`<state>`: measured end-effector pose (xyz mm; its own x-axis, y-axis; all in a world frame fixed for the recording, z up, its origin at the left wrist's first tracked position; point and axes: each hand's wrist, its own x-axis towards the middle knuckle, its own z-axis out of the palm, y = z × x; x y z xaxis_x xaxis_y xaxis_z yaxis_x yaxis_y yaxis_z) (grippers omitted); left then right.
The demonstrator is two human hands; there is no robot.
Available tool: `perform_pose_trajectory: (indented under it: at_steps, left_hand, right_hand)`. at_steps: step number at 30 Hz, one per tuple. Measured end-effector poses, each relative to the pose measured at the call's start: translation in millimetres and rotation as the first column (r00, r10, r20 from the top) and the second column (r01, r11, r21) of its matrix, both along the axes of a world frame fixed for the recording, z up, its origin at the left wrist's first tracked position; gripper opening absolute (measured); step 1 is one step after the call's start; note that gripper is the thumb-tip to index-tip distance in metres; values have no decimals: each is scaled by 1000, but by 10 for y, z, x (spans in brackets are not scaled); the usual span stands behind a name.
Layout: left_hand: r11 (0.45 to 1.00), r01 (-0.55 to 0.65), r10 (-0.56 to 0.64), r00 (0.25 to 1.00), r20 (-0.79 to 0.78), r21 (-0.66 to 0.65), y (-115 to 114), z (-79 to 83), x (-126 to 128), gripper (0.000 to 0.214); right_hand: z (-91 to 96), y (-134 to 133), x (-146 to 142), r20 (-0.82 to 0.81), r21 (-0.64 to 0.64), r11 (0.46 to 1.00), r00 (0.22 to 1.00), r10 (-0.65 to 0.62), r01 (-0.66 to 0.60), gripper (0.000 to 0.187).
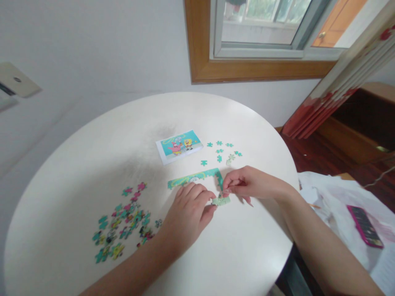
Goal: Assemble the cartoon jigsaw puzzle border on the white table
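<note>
On the round white table (92, 164) lies a joined strip of teal puzzle border (193, 177) that bends down at its right end. My left hand (188, 211) rests on the table with fingers curled, pinching a pale green puzzle piece (221, 200). My right hand (247, 184) pinches the same spot from the right, at the lower end of the strip's corner. A small reference picture card (179, 146) with cartoon figures lies beyond the strip.
A heap of several loose coloured pieces (123, 224) lies at the left front. Several teal pieces (224, 151) are spread right of the card. Off the table at the right, a pink phone (365, 226) lies on white cloth. A wall and window stand behind.
</note>
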<state>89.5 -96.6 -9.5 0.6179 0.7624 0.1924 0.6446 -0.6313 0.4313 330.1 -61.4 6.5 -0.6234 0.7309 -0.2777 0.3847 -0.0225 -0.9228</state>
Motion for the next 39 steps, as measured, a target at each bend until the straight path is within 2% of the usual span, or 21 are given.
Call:
perform_pose_trajectory:
  at_steps: [16,22,29,32,39]
  left_hand:
    - [1000,-2,3,999,-34,31,-9,23,24,8]
    - [988,24,-13,997,-75,155,31,39,33,19]
    - [959,19,17,992,-125,284,88,47,48,22]
    - [968,-11,34,995,-91,249,97,81,27,23]
    - [986,-58,36,990,139,154,62,122,-2,20]
  right_hand:
    - [14,0,-6,8,-4,1000,1000,3,-3,12]
    - [-6,5,-5,-2,-9,1000,1000,1,-1,13]
    - [-30,6,4,0,-29,1000,1000,-10,10,14]
    - [-15,-5,-13,-26,-20,999,999,-31,31,15]
    - [5,-74,-157,-137,-1,997,988,-76,77,21]
